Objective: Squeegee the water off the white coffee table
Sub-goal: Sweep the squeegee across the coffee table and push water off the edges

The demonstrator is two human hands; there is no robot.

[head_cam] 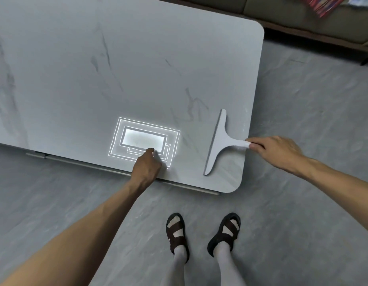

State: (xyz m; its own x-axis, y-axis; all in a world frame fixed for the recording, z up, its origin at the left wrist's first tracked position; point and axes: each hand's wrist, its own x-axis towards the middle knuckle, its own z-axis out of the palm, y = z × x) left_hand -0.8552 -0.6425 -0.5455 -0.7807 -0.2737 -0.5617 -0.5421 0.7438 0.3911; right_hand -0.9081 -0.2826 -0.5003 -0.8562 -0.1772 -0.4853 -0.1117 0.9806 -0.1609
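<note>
The white marbled coffee table (117,69) fills the upper left of the head view, its rounded near corner at the lower right. A white T-shaped squeegee (220,139) lies flat near that corner, blade running front to back, handle pointing right. My right hand (274,151) pinches the end of the handle at the table's right edge. My left hand (148,164) rests with curled fingers on the table's front edge, knuckles down, holding nothing. A few faint droplets glisten near the right edge (244,124); any other water is too faint to tell.
A bright rectangular ceiling-light reflection (144,139) shines on the tabletop by my left hand. My feet in dark sandals (201,234) stand on the grey floor just in front of the corner. A sofa (302,21) with a red patterned cloth (323,5) stands beyond the table's right end.
</note>
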